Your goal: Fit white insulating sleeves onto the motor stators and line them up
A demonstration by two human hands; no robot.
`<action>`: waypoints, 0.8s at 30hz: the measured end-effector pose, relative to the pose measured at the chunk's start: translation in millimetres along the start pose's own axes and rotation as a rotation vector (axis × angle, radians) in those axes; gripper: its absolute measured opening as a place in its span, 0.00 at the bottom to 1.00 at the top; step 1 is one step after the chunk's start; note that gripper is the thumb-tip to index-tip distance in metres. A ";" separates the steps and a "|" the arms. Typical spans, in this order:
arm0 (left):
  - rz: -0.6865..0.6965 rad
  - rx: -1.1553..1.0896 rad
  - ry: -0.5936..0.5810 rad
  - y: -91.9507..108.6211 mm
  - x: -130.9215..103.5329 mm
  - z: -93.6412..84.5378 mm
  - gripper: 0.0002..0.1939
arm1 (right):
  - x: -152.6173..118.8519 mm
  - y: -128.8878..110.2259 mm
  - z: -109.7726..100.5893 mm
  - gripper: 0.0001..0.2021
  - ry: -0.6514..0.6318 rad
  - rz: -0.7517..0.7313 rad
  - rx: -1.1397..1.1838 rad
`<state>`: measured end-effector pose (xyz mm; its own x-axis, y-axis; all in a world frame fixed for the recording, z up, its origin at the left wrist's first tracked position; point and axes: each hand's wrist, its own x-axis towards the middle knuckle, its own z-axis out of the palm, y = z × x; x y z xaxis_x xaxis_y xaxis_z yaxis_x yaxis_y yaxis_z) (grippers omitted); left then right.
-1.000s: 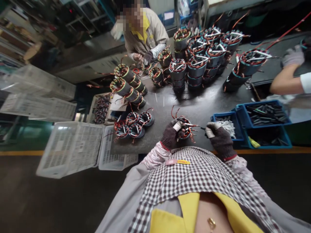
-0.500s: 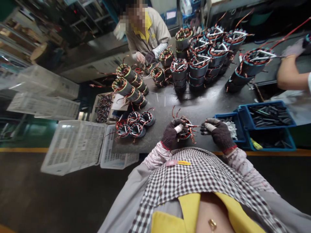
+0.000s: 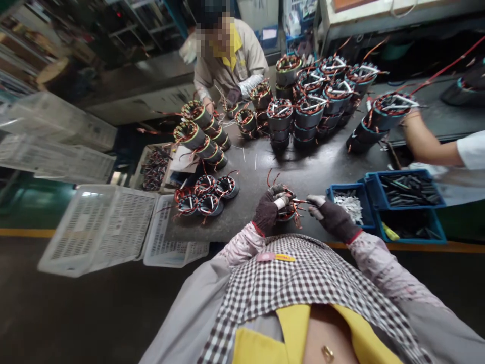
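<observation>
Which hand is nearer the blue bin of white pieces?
Right: the right hand is close beside that blue bin; the left hand is farther off to its left, at the wire-wound stator.

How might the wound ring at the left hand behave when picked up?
The wound ring is probably heavy for its size, given its dense orange windings. Its loose wire ends look thin and bent, so they'd likely flex. Being round, it might roll if tipped over.

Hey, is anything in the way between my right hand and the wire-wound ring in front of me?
Nothing visible. Your right hand is at the tip of a lead sticking out from the wire-wound ring; your left hand is on the ring's left side.
</observation>
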<state>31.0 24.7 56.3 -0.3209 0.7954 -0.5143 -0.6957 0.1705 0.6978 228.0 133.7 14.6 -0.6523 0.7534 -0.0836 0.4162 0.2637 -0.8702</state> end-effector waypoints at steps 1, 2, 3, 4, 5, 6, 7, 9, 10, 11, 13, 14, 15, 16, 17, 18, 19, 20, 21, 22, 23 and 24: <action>0.005 0.002 0.001 1.2 0.6 0.4 0.35 | 6.2 0.6 0.1 0.11 -0.050 -0.034 -0.121; 0.008 0.010 0.000 2.4 1.6 0.5 0.35 | 13.2 -0.5 0.8 0.08 -0.110 -0.061 -0.219; 0.011 0.025 -0.003 3.5 2.6 0.5 0.35 | 20.3 -2.9 1.9 0.06 -0.173 -0.083 -0.291; 0.012 0.048 -0.006 4.3 3.2 0.5 0.35 | 26.5 -6.5 2.7 0.05 -0.230 -0.099 -0.330; 0.015 0.079 -0.007 4.7 3.1 0.8 0.34 | 31.0 -10.7 3.0 0.04 -0.277 -0.110 -0.336; 0.020 0.116 -0.009 4.9 2.3 1.2 0.34 | 33.5 -15.1 2.6 0.04 -0.312 -0.113 -0.314; 0.028 0.155 -0.008 4.9 1.0 1.5 0.33 | 34.3 -19.4 1.5 0.04 -0.338 -0.108 -0.269; 0.041 0.226 -0.017 5.7 -0.9 0.5 0.31 | 32.7 -26.4 -1.2 0.05 -0.384 -0.084 -0.160; 0.044 0.257 -0.005 6.8 -0.6 -0.7 0.31 | 32.0 -29.0 -2.2 0.06 -0.383 -0.066 -0.114; 0.043 0.295 0.011 8.3 0.8 -1.9 0.31 | 32.2 -30.9 -2.6 0.07 -0.355 -0.040 -0.084; 0.038 0.352 0.033 11.7 4.8 -2.3 0.27 | 36.0 -33.8 -2.2 0.09 -0.269 0.026 -0.067; 0.029 0.379 0.034 13.3 6.3 -1.0 0.23 | 39.0 -34.9 -1.4 0.09 -0.243 0.063 -0.061; 0.018 0.404 0.030 14.6 6.9 1.3 0.20 | 42.2 -36.1 -0.5 0.09 -0.264 0.110 -0.033; 0.005 0.427 0.025 15.7 6.6 4.3 0.17 | 44.8 -37.3 0.5 0.08 -0.299 0.159 0.003; -0.007 0.448 0.021 16.4 5.7 7.7 0.16 | 46.2 -38.5 1.4 0.08 -0.332 0.204 0.041; -0.022 0.469 0.018 16.9 4.6 11.1 0.16 | 45.9 -39.6 2.1 0.09 -0.346 0.239 0.068; -0.036 0.487 0.019 17.2 3.7 14.1 0.17 | 43.7 -40.5 2.5 0.09 -0.329 0.254 0.075; -0.049 0.502 0.019 17.2 3.1 16.7 0.18 | 39.8 -41.1 2.6 0.10 -0.286 0.250 0.060; -0.065 0.517 0.017 17.0 2.9 18.8 0.19 | 34.3 -41.3 2.5 0.10 -0.224 0.229 0.034; -0.081 0.529 0.013 16.5 3.2 20.6 0.19 | 28.1 -41.1 2.3 0.09 -0.156 0.205 0.013; -0.087 0.535 0.013 15.9 3.5 22.2 0.20 | 21.7 -40.5 2.1 0.09 -0.088 0.184 0.011; -0.083 0.543 0.018 15.1 3.8 23.9 0.20 | 16.0 -39.6 2.0 0.10 -0.020 0.163 0.035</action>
<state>34.6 44.2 76.9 -0.2935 0.7572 -0.5835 -0.2890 0.5116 0.8092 199.8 134.1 46.7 -0.5905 0.7724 -0.2341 0.4955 0.1179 -0.8606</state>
